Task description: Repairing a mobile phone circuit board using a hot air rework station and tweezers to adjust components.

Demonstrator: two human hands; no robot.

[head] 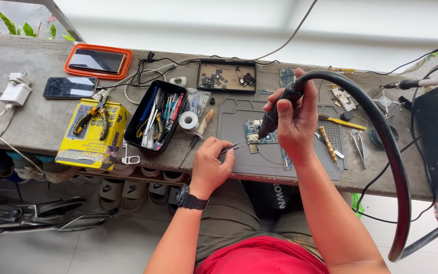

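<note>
— Under both hands, what lies on the bench (31, 122)?

— Beneath them lies a grey work mat (239, 114); on it, directly below the right hand (294, 119), sits a small blue circuit board (254, 131); a thick black hose (381, 132) arcs away from that hand to its right and loops back toward the person.

— And the right hand itself?

— It is closed around a black hot-air handpiece (276, 112), thumb up, with the nozzle pointing down at the board just below the fingers.

— The left hand?

— The left hand (210, 165) rests on the mat's near edge, fingers pinched on metal tweezers (233, 147); their tips reach toward the board, just beside the nozzle; whether they touch it I cannot tell; a black watch (191, 199) sits on that wrist.

— What lies off to the left of it?

— A yellow box (93, 136) with pliers on top; nearer the hand, a black tray of tools (154, 117); between tray and hand, a roll of white tape (188, 121) and a screwdriver (198, 133); well beyond, an orange tray (98, 62) and a dark phone (70, 87).

— And right of the right hand?

— A yellow-handled tool (341, 121) and spare tweezers (358, 143) close by.
</note>
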